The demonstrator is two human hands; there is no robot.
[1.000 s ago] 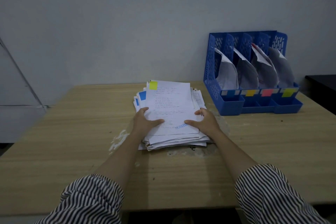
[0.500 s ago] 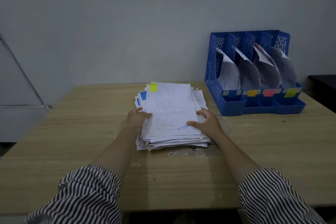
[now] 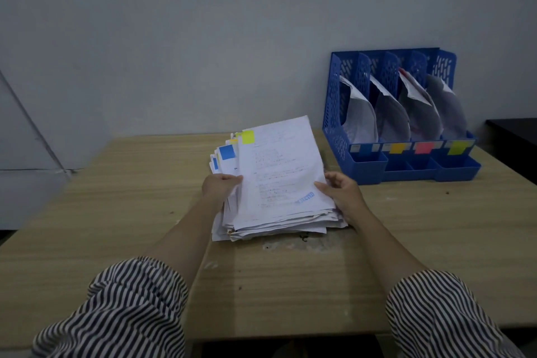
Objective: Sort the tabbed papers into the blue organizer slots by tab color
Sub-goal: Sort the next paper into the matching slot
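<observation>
A thick stack of white papers (image 3: 279,221) lies at the table's middle, with blue tabs (image 3: 227,152) showing at its far left corner. The top sheet (image 3: 279,171) carries a yellow-green tab (image 3: 248,137) and is tilted up off the stack. My left hand (image 3: 219,186) pinches that sheet's left edge. My right hand (image 3: 340,193) holds its right edge, thumb on top. The blue organizer (image 3: 357,167) stands at the right rear with curled papers in its slots, labelled blue, orange, pink and yellow-green.
The wooden table (image 3: 116,227) has bare room left and right of the stack, with worn white patches near the stack's front. A grey wall rises right behind the table. A dark surface (image 3: 514,128) sits beyond the table's right edge.
Both hands have shifted from resting on the stack to gripping the top yellow-green-tabbed sheet by its side edges, and the sheet has lifted and tilted off the stack.
</observation>
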